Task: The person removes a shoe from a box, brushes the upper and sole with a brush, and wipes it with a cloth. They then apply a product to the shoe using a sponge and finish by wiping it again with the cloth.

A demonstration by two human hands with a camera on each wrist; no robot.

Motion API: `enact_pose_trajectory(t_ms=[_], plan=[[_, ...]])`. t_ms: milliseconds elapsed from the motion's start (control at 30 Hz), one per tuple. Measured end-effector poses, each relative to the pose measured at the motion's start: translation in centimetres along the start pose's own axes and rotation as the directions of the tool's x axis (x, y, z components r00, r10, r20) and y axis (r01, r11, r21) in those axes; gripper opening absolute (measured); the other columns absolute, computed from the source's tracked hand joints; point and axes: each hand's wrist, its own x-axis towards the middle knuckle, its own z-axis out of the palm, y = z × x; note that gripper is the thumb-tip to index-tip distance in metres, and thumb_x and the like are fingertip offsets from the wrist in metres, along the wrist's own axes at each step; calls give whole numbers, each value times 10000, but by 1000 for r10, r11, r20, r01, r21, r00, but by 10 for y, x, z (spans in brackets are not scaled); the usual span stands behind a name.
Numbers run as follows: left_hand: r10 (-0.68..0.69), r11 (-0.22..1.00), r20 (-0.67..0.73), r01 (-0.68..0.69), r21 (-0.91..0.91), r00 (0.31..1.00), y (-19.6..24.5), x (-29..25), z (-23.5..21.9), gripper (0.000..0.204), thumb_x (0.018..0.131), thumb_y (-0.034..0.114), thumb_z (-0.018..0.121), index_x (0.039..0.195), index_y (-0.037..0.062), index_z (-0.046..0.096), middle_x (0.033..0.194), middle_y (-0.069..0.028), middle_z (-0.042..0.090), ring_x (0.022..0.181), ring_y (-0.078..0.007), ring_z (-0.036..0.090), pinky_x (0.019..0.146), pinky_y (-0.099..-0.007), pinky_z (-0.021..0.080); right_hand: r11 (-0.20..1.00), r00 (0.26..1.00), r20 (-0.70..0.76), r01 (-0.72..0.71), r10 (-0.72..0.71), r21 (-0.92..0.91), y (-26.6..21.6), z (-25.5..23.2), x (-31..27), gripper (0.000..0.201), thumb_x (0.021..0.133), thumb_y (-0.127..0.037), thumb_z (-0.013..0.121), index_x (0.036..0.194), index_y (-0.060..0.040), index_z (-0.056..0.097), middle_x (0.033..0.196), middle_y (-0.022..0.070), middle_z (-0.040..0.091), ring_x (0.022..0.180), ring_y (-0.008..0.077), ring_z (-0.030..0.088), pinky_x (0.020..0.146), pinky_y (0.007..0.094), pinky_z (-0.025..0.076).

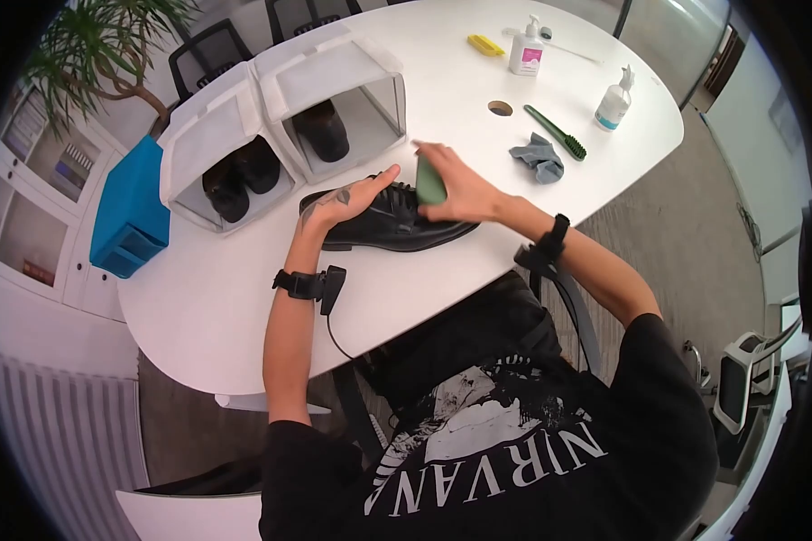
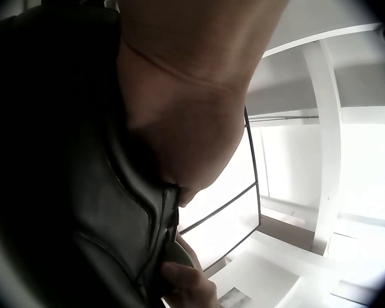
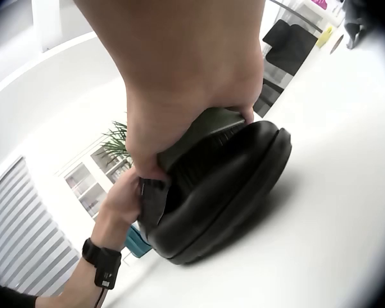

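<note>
At the left, two pale boxes (image 1: 343, 59) with dark shoes (image 1: 323, 131) inside stand just beyond the black shoe (image 1: 392, 231); a push to the far side could knock them, I think. My left grip (image 1: 352, 200) rests against the black shoe, but its fingertips are hidden, so I cannot tell if it is clamped. The black shoe lies on the worktop (image 1: 207, 316), toe to the right, between the boxes and the near edge. Here bare room opens mainly to the near left. My right grip (image 1: 460, 191) is clamped on a green block (image 1: 430, 183) beside the laces (image 1: 404, 192). The block might catch them; pressing nearward could slide the toe toward the edge. Farther right, a grey cloth (image 1: 539, 160) lies well apart, leaving some space.
</note>
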Motion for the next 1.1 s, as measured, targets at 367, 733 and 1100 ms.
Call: enact_pose_trajectory(t_ms=[367, 733, 1100], plan=[[133, 987, -96, -141, -77, 986, 23, -19, 2, 843, 1120, 647, 422, 1594, -49, 467, 1641, -158, 500, 1518, -225, 454, 1271, -312, 310, 968, 968, 86, 243, -238, -57, -28, 3, -26, 1071, 726, -316, 857, 1566, 109, 348, 1515, 300, 420, 1397, 467, 433, 1232, 479, 387], [183, 978, -117, -193, -78, 976, 5, -2, 3, 738, 1124, 570, 510, 1487, -68, 581, 1512, -92, 626, 1330, -171, 570, 1193, -310, 398, 987, 993, -115, 20, -39, -157, -6, -13, -16, 1096, 727, -313, 850, 1606, 74, 321, 1534, 301, 396, 1431, 467, 416, 1241, 503, 379], [72, 997, -67, -74, -26, 995, -2, 1, 1, 832, 1105, 649, 473, 1516, -70, 554, 1569, -140, 580, 1395, -214, 543, 1212, -309, 374, 991, 995, -84, 39, -50, -126, -19, -7, -50, 1074, 706, -295, 856, 1586, 58, 354, 1550, 303, 388, 1421, 472, 420, 1235, 490, 387]])
